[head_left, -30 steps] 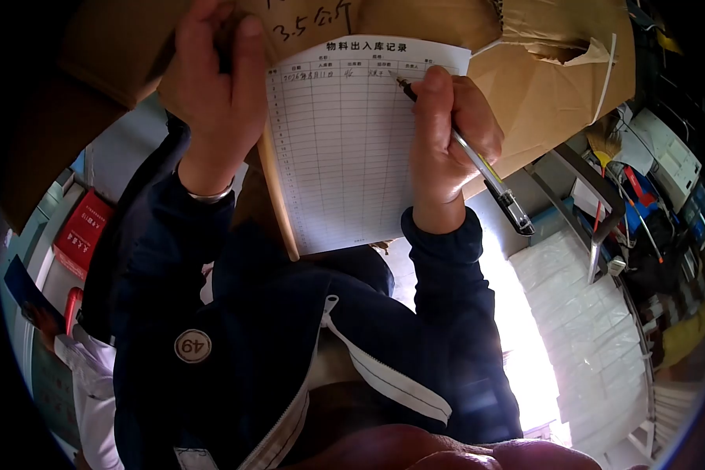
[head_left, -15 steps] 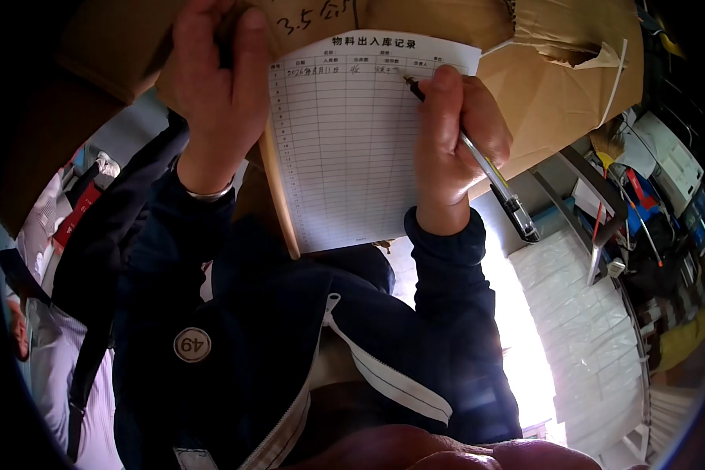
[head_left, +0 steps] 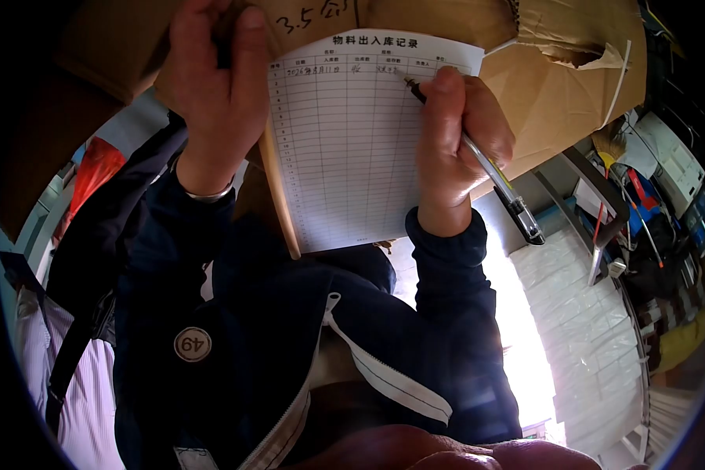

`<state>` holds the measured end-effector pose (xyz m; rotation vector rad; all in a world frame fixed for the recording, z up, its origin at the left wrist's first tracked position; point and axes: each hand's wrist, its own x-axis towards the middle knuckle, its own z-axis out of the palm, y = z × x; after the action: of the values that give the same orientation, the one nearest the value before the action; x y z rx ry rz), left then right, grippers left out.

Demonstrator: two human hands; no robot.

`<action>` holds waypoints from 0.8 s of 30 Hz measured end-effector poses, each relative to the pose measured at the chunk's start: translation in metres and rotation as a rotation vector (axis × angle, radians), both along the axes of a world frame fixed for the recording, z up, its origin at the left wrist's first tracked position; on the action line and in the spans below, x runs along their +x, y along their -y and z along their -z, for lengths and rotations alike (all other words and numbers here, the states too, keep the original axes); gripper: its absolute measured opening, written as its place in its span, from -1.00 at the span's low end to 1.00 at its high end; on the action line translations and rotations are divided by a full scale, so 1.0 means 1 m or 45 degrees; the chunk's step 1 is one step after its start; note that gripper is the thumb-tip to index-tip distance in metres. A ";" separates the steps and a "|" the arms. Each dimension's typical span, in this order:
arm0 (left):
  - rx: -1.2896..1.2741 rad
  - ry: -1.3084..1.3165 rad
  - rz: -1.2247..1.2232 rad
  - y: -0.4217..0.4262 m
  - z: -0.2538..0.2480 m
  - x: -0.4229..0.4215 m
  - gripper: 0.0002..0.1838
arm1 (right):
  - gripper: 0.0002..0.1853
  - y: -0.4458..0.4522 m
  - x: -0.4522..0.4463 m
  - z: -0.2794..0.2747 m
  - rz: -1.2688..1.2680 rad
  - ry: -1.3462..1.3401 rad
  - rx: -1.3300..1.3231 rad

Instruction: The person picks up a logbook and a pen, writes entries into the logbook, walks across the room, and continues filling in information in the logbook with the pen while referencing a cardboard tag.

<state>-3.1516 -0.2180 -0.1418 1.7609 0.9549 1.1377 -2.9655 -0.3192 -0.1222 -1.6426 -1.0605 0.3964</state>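
My right hand [head_left: 458, 149] is closed round a ballpoint pen [head_left: 503, 185] with a clear barrel and black clip. The pen's tip rests near the first row of a printed form [head_left: 345, 172], where several handwritten entries stand. Under the sheet, a tan board [head_left: 278, 192] shows along the left edge. My left hand [head_left: 219, 98] lies beside the form's upper left side against brown cardboard [head_left: 313, 16], thumb and fingers apart. Its fingertips are partly hidden or cut off at the top. Nothing shows between its fingers.
More cardboard [head_left: 572, 102] with a torn flap spreads to the right. Beyond it are a metal frame [head_left: 591, 188], a broom [head_left: 609, 145] and white plastic sheeting [head_left: 580, 337]. On the left are a dark garment [head_left: 102, 227], something red [head_left: 94, 176] and striped cloth [head_left: 74, 384].
Another handwritten mark has appeared in the first row, and the pen has shifted very slightly right. In the left background, a red thing has come into view where pale clothing was.
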 end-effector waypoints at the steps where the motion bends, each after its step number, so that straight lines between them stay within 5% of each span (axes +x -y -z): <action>1: 0.004 -0.004 -0.001 0.000 0.001 -0.001 -0.58 | -0.66 0.000 0.000 0.000 0.010 0.011 -0.006; 24: 0.010 -0.079 -0.034 0.001 -0.002 -0.001 -0.58 | -0.63 0.000 0.000 0.001 0.025 0.026 0.001</action>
<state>-3.1524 -0.2191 -0.1395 1.8039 1.0148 1.1104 -2.9656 -0.3191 -0.1234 -1.6577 -1.0588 0.3670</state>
